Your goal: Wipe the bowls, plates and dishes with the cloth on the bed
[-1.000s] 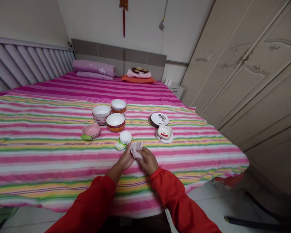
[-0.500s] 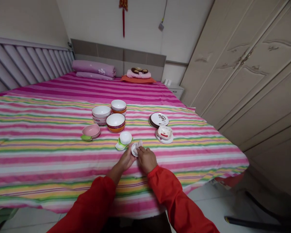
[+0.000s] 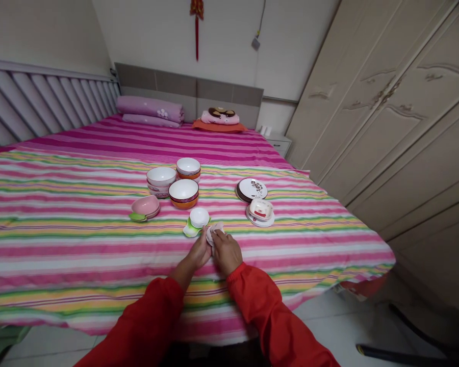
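My left hand [image 3: 201, 251] grips a small white dish [image 3: 208, 237] by its left side. Pinched in my right hand [image 3: 227, 251] is a pale pink cloth or tissue [image 3: 218, 228], pressed into the dish and covering most of it. Just beyond my hands, a stack of small white dishes [image 3: 199, 216] rests on a green-and-white leaf-shaped dish [image 3: 192, 229]. Both hands are low over the striped cloth, close together.
Stacked bowls stand beyond: white [image 3: 161, 177], purple-rimmed [image 3: 183, 190] and another stack [image 3: 188, 166]. Pink bowls [image 3: 146, 206] with a green leaf handle lie left. At right are stacked plates [image 3: 253, 188] and a square dish [image 3: 260, 208]. A striped cloth [image 3: 99, 255] covers the bed.
My right hand has moved slightly left over the small dish, and the cloth or tissue now hides more of it. The left hand still holds the dish in nearly the same place.
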A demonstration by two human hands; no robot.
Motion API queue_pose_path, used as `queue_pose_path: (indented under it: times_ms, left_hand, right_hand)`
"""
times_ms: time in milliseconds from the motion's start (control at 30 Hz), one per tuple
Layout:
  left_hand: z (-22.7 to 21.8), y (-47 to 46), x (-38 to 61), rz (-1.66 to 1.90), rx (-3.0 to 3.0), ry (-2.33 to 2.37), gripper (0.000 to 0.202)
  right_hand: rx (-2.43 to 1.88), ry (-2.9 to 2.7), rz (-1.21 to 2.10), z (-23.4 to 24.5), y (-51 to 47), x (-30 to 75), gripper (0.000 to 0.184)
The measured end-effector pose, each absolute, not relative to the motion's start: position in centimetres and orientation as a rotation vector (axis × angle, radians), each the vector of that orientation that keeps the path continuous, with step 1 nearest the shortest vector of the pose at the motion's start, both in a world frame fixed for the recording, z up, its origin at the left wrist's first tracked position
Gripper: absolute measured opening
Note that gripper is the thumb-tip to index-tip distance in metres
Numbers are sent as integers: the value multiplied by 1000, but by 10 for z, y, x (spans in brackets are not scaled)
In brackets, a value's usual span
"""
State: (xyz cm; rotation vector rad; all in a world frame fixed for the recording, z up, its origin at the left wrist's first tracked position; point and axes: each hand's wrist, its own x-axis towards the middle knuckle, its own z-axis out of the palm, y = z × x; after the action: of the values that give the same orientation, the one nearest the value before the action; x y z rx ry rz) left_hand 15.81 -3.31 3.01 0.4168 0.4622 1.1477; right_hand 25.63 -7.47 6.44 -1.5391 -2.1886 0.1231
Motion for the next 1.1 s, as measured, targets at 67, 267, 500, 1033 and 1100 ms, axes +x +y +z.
queue_pose_path:
  times_ms: [67, 267, 500, 1033, 1100]
  left_hand:
    - [31, -33, 158, 1161, 432, 467, 41]
    - [26, -34, 155, 1073, 474, 459, 41]
    - [23, -34, 157, 1096, 485, 453, 41]
    - [17, -33, 154, 1111, 525, 470, 31]
    - [16, -33, 155, 1125, 511, 476, 31]
  right_hand:
    - [-1595, -2195, 54, 64, -75, 256, 39]
    - [-1609, -2160, 78, 58, -85, 265, 33]
    - [-1400, -2015, 143, 62, -89, 266, 50]
    - [-1644, -1959, 107, 55, -61, 282, 41]
    - [-1654, -1976, 76, 51, -70, 282, 41]
